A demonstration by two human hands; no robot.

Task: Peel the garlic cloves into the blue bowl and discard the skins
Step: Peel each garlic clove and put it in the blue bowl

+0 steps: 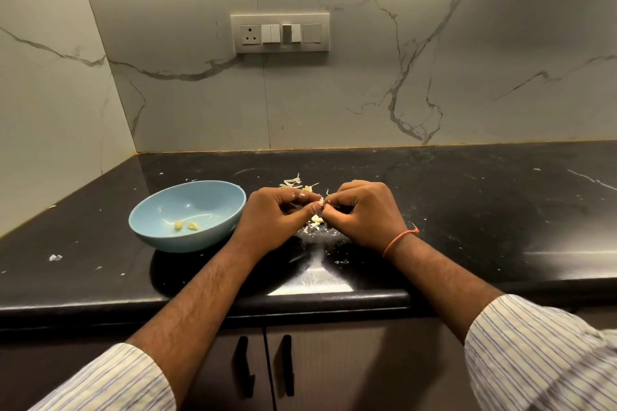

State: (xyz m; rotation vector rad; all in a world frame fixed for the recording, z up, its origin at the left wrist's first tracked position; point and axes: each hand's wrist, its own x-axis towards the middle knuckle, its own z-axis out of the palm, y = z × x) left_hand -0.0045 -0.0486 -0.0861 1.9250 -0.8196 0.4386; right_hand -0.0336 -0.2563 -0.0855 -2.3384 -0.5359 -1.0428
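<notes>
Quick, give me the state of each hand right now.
Left hand: fingers curled, pinching the garlic clove.
Right hand: fingers curled, pinching the same clove from the other side.

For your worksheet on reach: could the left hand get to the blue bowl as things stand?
Probably yes. The blue bowl sits just left of the left hand, with nothing between, though that hand pinches a garlic clove.
</notes>
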